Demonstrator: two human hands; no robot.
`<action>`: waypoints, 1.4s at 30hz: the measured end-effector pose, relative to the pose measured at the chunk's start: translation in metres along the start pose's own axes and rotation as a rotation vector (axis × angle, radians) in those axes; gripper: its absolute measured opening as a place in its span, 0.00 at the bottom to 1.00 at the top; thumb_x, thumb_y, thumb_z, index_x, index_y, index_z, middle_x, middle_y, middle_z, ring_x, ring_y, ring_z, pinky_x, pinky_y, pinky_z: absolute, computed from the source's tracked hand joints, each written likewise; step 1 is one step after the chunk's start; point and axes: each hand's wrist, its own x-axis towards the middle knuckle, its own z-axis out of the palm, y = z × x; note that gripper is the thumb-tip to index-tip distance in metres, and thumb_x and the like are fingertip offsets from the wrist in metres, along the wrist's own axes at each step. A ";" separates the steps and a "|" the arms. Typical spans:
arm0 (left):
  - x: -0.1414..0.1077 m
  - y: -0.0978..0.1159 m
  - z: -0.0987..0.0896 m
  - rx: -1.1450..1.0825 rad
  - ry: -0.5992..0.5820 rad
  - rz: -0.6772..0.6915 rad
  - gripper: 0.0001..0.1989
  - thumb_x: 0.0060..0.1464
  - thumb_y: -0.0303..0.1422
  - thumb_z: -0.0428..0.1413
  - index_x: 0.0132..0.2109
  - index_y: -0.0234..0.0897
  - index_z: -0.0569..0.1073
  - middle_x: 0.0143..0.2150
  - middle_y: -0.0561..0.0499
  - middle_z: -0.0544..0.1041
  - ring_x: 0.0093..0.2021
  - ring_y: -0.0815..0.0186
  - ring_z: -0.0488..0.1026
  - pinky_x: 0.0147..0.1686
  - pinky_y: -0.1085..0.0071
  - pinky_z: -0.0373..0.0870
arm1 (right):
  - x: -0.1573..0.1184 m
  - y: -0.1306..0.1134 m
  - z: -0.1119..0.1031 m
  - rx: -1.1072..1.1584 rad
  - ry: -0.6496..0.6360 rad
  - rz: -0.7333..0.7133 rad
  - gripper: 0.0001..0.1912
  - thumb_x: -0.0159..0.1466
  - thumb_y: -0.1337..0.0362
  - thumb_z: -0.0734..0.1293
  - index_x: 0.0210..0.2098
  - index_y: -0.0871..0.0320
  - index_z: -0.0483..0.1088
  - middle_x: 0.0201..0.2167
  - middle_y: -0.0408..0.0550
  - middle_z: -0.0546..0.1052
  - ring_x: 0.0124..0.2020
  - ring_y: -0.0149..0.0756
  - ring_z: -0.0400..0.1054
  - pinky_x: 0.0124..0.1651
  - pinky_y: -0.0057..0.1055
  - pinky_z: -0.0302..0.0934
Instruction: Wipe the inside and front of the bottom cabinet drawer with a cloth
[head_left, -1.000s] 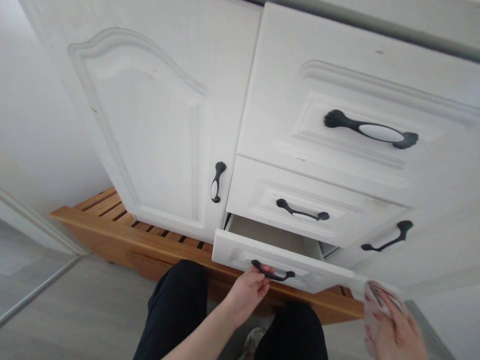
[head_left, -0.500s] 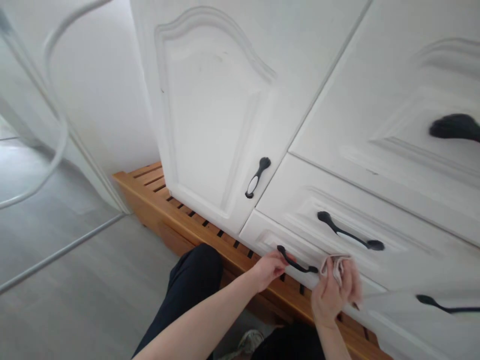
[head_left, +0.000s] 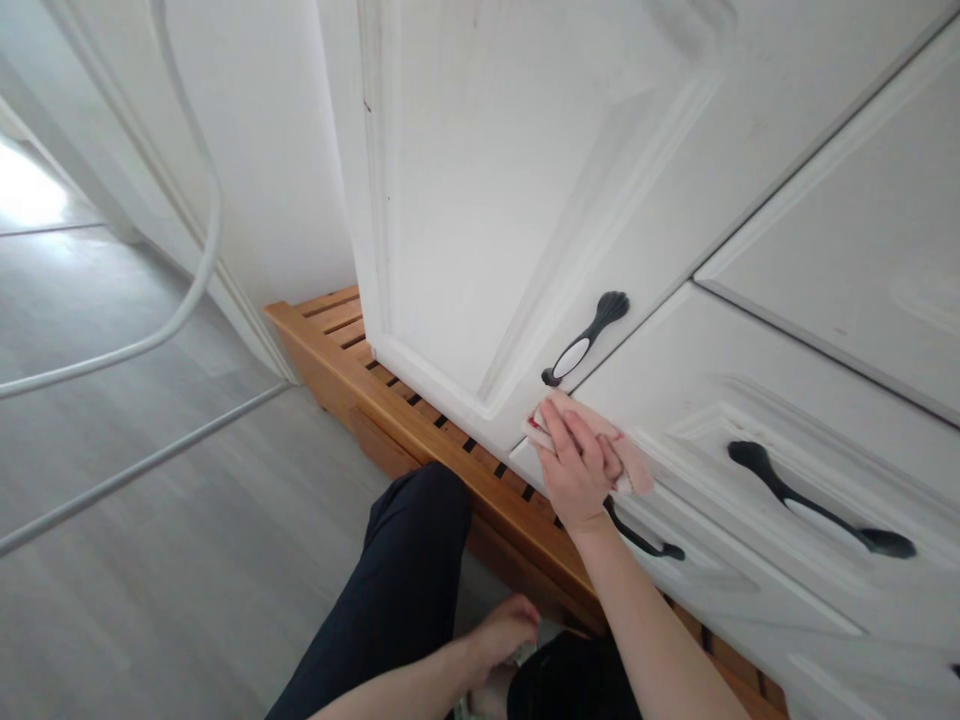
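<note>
My right hand point(head_left: 574, 470) is closed on a pale pink cloth point(head_left: 630, 460), pressing it flat against the white cabinet front. The cloth lies across the seam between the cabinet door point(head_left: 465, 220) and the drawers, just below the black door handle point(head_left: 589, 340) with its white inset. Under my right wrist, the black handle point(head_left: 645, 535) of the lowest drawer point(head_left: 720, 560) is partly covered. Low between my knees, my left hand point(head_left: 510, 630) rests with its fingers loosely curled, and nothing shows in it.
The cabinet stands on a slatted wooden bench point(head_left: 427, 460), close by my knee point(head_left: 420, 510). Another drawer handle point(head_left: 821, 505) sticks out at the right. A bent white metal tube point(head_left: 202, 270) stands at the left over the grey floor point(head_left: 187, 580).
My right hand has moved the cloth up and left, from beside the lowest drawer's handle to below the door handle. My left hand has left that drawer handle and dropped between my knees.
</note>
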 end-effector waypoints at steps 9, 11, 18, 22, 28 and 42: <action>0.001 -0.004 -0.005 0.065 -0.002 -0.021 0.09 0.38 0.24 0.56 0.30 0.39 0.76 0.25 0.55 0.72 0.29 0.67 0.67 0.32 0.69 0.56 | -0.019 -0.018 0.029 0.262 -0.474 -0.274 0.15 0.68 0.70 0.59 0.49 0.54 0.73 0.64 0.44 0.68 0.66 0.38 0.58 0.71 0.38 0.46; 0.005 -0.003 -0.011 0.069 0.029 -0.046 0.08 0.42 0.25 0.55 0.33 0.38 0.75 0.27 0.54 0.73 0.29 0.67 0.67 0.31 0.71 0.55 | 0.001 -0.009 0.024 0.286 -0.534 -0.322 0.16 0.68 0.70 0.58 0.51 0.54 0.73 0.66 0.45 0.65 0.69 0.37 0.53 0.71 0.39 0.48; 0.007 0.005 -0.017 0.109 0.098 -0.069 0.08 0.49 0.26 0.54 0.39 0.35 0.73 0.33 0.52 0.76 0.36 0.66 0.72 0.37 0.71 0.60 | -0.021 0.052 -0.028 0.305 -0.618 -0.455 0.19 0.66 0.74 0.57 0.53 0.62 0.71 0.69 0.49 0.60 0.71 0.33 0.46 0.70 0.35 0.51; 0.002 0.003 -0.015 0.120 0.094 -0.064 0.06 0.48 0.25 0.56 0.37 0.36 0.73 0.31 0.55 0.75 0.34 0.67 0.72 0.35 0.71 0.59 | -0.067 0.081 -0.071 0.166 -0.644 -0.418 0.22 0.66 0.76 0.56 0.54 0.55 0.71 0.69 0.42 0.60 0.68 0.32 0.55 0.64 0.35 0.59; -0.002 0.001 -0.017 0.178 0.116 -0.078 0.05 0.50 0.24 0.57 0.36 0.34 0.73 0.28 0.56 0.74 0.32 0.67 0.71 0.35 0.70 0.61 | -0.110 0.110 -0.127 -0.029 -0.633 -0.283 0.24 0.67 0.74 0.60 0.56 0.44 0.70 0.64 0.37 0.67 0.58 0.33 0.66 0.55 0.35 0.62; -0.010 -0.002 -0.012 0.267 0.101 -0.036 0.05 0.52 0.21 0.56 0.32 0.35 0.71 0.25 0.58 0.69 0.29 0.69 0.68 0.34 0.71 0.63 | -0.190 0.124 -0.198 0.049 -0.647 0.110 0.28 0.62 0.75 0.57 0.58 0.51 0.69 0.48 0.47 0.79 0.44 0.35 0.72 0.46 0.33 0.67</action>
